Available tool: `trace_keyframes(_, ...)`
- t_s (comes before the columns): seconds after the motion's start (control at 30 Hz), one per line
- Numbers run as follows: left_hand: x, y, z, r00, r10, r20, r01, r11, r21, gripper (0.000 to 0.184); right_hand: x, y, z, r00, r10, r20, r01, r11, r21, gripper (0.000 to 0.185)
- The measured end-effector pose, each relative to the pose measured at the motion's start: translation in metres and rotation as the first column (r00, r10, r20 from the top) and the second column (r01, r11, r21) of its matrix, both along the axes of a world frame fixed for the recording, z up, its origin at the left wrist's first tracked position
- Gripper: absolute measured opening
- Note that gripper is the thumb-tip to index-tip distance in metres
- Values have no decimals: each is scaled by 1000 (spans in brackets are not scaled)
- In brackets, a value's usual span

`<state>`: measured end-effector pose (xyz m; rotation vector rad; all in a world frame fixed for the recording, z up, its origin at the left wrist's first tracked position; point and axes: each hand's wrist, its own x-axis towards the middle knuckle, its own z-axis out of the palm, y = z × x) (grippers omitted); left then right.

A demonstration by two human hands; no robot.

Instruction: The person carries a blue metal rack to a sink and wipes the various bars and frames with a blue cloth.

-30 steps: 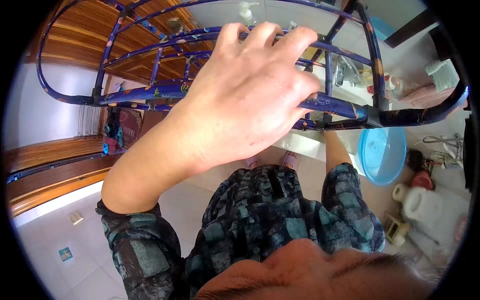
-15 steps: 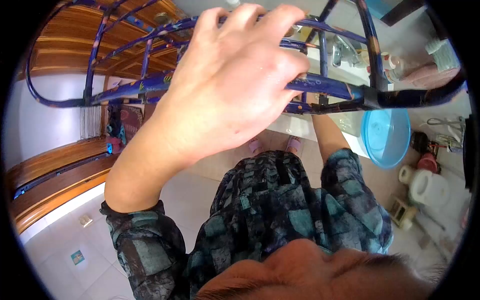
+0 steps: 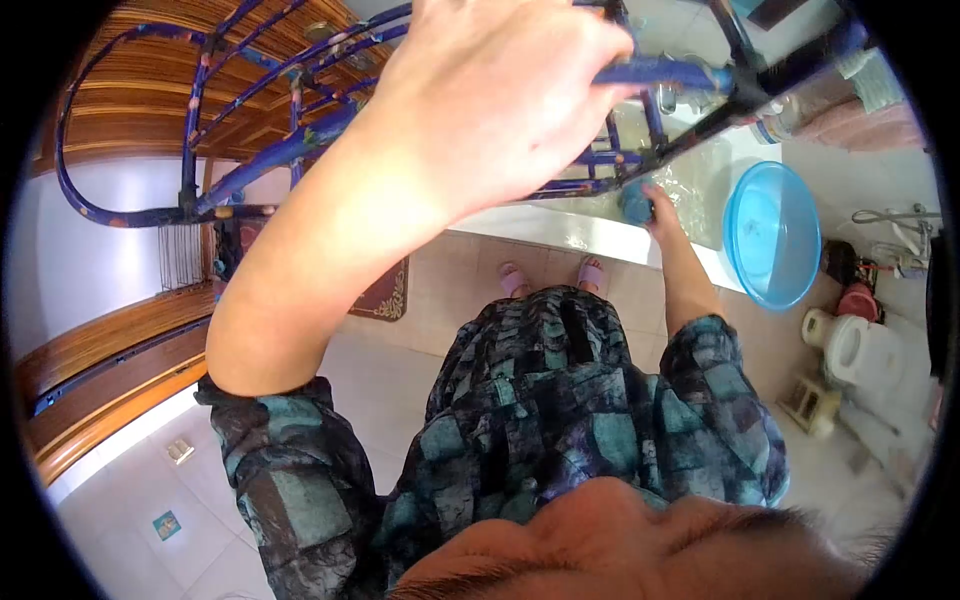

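Note:
My left hand [image 3: 505, 105] is wrapped round a bar of a dark blue, patterned tubular rack [image 3: 668, 74], held up in front of me and tilted. Some of its fingertips are cut off by the top of the view. Below the rack's right part, my right hand [image 3: 662, 214] grips a small blue thing, perhaps a sponge or cloth [image 3: 634, 202]. It is over the near edge of a white bathtub [image 3: 585, 228] with water in it. The rack's bars hide part of the tub.
A blue basin [image 3: 735, 235] stands at the tub's right end. Further right are a toilet [image 3: 850, 345] and a small stool [image 3: 810, 408]. Wooden cabinetry [image 3: 130, 365] runs along the left. A dark red mat [image 3: 385, 295] lies on the tiled floor.
The rack has tilted, its right end rising. My left hand has moved up slightly with it. My right hand, hidden behind the rack before, now shows below it with the blue thing.

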<state>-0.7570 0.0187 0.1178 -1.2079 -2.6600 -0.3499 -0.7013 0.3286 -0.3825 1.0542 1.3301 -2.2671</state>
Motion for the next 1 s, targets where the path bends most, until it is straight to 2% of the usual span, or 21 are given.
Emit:
trace_keyframes(0.03, -1, 2, -1, 1000, 9, 16, -9, 1000, 18, 21, 2, 3, 10, 989, -150, 7, 148, 970, -190, 42)
trace_keyframes(0.07, -2, 6, -2, 999, 11, 30, -12, 999, 47, 21, 5, 7, 20, 954, -296, 40, 290, 882, -371, 40)
trace_keyframes(0.17, -4, 17, -6, 999, -5, 46, 0, 994, 114, 23, 19, -11, 61, 810, -585, -45, 465, 686, -560, 36)
trace_keyframes(0.2, -4, 20, -7, 999, -14, 49, 8, 992, 128, 23, 20, -14, 64, 785, -619, -7, 486, 623, -613, 46)
trace_keyframes(0.27, -6, 25, -9, 998, -32, 62, 23, 991, 131, 26, 26, -14, 72, 813, -547, -200, 41, 395, -918, 46)
trace_keyframes(0.33, 4, 25, 4, 999, -30, 45, 27, 997, 76, 27, 25, -28, 98, 725, -579, -374, -96, 453, -886, 43)
trace_keyframes(0.37, -3, 21, -10, 997, -45, -55, 49, 996, 71, 27, 24, -34, 115, 669, -588, -455, -159, 485, -860, 42)
trace_keyframes(0.43, 1, 12, -4, 993, -37, -110, 41, 999, 29, 24, 23, -38, 155, 687, -658, -308, 125, 525, -842, 37)
trace_keyframes(0.47, 4, 8, -2, 990, -34, -138, 35, 999, 9, 23, 24, -38, 170, 678, -696, -236, 263, 529, -807, 35)
trace_keyframes(0.5, 7, 3, -1, 988, -24, -153, 26, 1000, 13, 23, 23, -36, 179, 672, -687, -277, 261, 569, -780, 38)
trace_keyframes(0.57, -5, 7, -25, 979, 27, -203, -28, 1000, -2, 30, 9, -14, 160, 784, -552, -282, 258, 704, -661, 42)
trace_keyframes(0.63, -7, -4, -39, 923, 75, -377, -76, 997, 12, 27, 9, -9, 167, 869, -396, -297, 192, 823, -535, 45)
trace_keyframes(0.67, -6, -11, -42, 884, 97, -458, -99, 995, 19, 27, 8, -9, 166, 882, -355, -309, 216, 889, -404, 45)
trace_keyframes(0.7, -2, -19, -39, 884, 99, -457, -119, 993, -15, 30, 5, -8, 162, 895, -314, -316, 234, 935, -266, 46)
trace_keyframes(0.73, -7, -26, -41, 848, 40, -529, -52, 999, -7, 22, 2, -9, 167, 907, -273, -322, 245, 962, -125, 46)
trace_keyframes(0.77, -5, -34, -39, 868, 31, -496, -62, 997, -46, 21, 1, -12, 172, 929, -269, -253, 266, 963, -48, 41)
trace_keyframes(0.83, -2, -51, -31, 882, 2, -471, -51, 994, -92, 18, -4, -8, 145, 946, -103, -309, 146, 982, 118, 37)
trace_keyframes(0.87, 2, -62, -29, 884, -24, -467, -26, 995, -100, 16, -8, -4, 118, 945, -19, -326, 88, 976, 200, 35)
trace_keyframes(0.9, 5, -72, -25, 882, -58, -467, 16, 996, -93, 17, -17, 3, 86, 949, 149, -278, -31, 922, 387, 34)
trace_keyframes(0.97, 12, -89, -21, 897, -90, -434, 48, 993, -106, 23, -25, 15, 27, 908, 411, -77, -248, 678, 692, 33)
trace_keyframes(1.0, 15, -94, -18, 906, -110, -408, 72, 991, -109, 27, -15, 9, 31, 887, 454, -79, -193, 522, 831, 34)
